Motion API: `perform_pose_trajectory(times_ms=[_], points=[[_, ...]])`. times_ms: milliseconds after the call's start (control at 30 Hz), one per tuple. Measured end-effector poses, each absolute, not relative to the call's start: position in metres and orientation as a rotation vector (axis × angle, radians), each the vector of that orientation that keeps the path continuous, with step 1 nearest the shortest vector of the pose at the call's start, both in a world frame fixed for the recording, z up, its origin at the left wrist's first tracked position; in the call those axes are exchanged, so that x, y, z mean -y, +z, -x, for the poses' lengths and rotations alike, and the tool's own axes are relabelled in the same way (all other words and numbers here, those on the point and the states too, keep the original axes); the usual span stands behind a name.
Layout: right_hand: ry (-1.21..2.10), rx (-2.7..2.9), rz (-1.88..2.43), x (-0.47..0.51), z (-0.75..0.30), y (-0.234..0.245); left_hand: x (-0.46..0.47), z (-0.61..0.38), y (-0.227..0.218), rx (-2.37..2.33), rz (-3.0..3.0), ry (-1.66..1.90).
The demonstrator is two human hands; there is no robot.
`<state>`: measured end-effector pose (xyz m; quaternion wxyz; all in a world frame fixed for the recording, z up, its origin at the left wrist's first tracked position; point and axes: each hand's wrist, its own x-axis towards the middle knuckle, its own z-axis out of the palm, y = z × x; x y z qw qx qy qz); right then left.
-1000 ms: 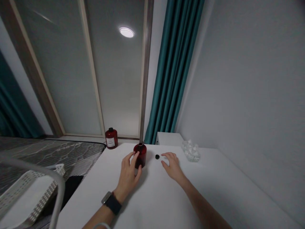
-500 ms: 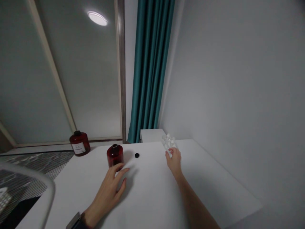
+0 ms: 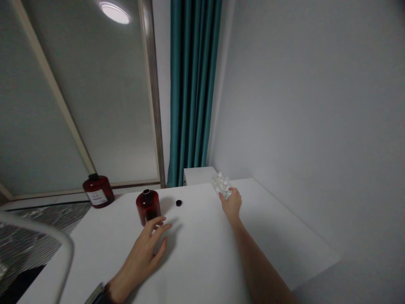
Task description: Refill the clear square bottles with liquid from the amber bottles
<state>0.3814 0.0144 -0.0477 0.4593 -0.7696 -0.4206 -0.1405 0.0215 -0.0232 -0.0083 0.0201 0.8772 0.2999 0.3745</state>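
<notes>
Behind the open red bottle (image 3: 148,210), we see a green curtain (image 3: 194,93) and foggy glass panels (image 3: 104,105). The bottle stands on our white tabletop (image 3: 199,261). Our left hand (image 3: 144,250) is just in front of the bottle, with its back up. Its grip is spread: the fingers bend a little and point forward, and the thumb sticks out apart from them. The fingertips hide part of the bottle's bottom, but we cannot tell if they touch it. Our right arm (image 3: 257,261) stretches far out, to the right of the bottle. Our right hand (image 3: 233,205) has its thumb and fingers at the near edge of a crinkly clear plastic thing (image 3: 220,184), which sits well to the right of the bottle and a bit farther back. We cannot tell if that grip pinches it. A small black cap (image 3: 179,203) lies near the bottle's right side, and a labelled red bottle (image 3: 99,190) stands to the bottle's left.
</notes>
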Motion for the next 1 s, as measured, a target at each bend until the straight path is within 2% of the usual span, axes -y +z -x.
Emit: perform_pose_trajectory(times_ms=[533, 1000], points=[[-0.174, 1.063, 1.724, -0.009, -0.363, -0.033, 0.027, -0.02, -0.002, -0.948, -2.68, 1.151], [0.406, 1.418, 1.385, 0.036, -0.257, -0.018, 0.034, -0.021, 0.011, -0.962, -2.439, 1.191]])
